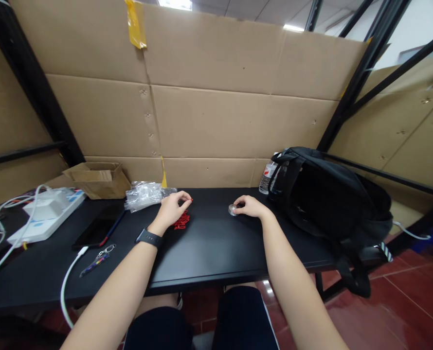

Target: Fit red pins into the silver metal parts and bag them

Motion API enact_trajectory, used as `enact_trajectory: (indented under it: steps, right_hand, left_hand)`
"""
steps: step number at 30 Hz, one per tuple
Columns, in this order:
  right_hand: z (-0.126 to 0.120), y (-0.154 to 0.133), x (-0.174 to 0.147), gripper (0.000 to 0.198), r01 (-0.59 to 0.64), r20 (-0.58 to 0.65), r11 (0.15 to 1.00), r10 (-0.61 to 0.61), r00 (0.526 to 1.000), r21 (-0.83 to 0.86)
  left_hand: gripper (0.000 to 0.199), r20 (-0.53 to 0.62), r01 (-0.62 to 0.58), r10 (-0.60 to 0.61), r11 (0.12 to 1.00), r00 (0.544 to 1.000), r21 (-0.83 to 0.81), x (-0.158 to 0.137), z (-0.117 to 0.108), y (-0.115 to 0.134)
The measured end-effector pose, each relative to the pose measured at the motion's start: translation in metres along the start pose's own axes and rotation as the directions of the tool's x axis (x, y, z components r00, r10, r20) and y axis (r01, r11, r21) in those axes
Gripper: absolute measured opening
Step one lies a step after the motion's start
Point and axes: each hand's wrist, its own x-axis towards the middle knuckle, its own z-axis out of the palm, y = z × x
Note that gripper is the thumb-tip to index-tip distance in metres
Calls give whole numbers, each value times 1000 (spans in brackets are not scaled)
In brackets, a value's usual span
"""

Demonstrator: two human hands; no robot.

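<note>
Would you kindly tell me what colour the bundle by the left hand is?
Red; the bundle shows best in the head view.

Two hands are over the table [209,255]: one left hand [171,208] and one right hand [251,206]. One dark wristwatch [149,237] is worn. Between its left and right edges, the table carries one red stringy heap [182,220], its strands too small to count, and one small clear round piece [232,210]. Along the far edge are one brown paper bag [103,183], one clear plastic wrapper [143,195] and one bottle [266,179]. Toward the left edge are one power strip [41,231], one phone [98,226] and one keychain [98,261]; toward the right, one black backpack [333,199].
</note>
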Motion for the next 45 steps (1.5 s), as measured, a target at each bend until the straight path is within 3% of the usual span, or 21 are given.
enact_trajectory:
  steps: [6,10,13,19,24,36,45]
  right_hand:
    - [-1,-12,-2,26,37,-157,998,-29,987,48]
    - [2,-34,-3,35,200,-298,956,-131,945,214]
    - [12,-54,0,39,303,-335,885,-183,924,353]
    - [45,-91,2,44,367,-365,706,-163,917,606]
    - [61,-108,2,43,344,-348,599,-115,930,723]
    - [65,-110,2,40,328,-311,620,-140,940,713]
    - [71,-109,5,38,308,-284,543,-131,950,781]
  left_hand:
    - [24,-34,-37,35,995,999,-88,-1,9,-1]
    - [21,-43,-66,62,993,997,-101,-1,13,2]
    - [21,-62,-104,100,993,993,-65,-2,13,8]
    - [20,-131,-30,39,997,991,74,-4,14,20]
    - [13,-167,-74,88,993,982,91,-7,16,29]
    - [9,-233,-189,249,949,940,252,-12,16,37]
    - [14,-289,-170,288,912,913,372,-20,17,53]
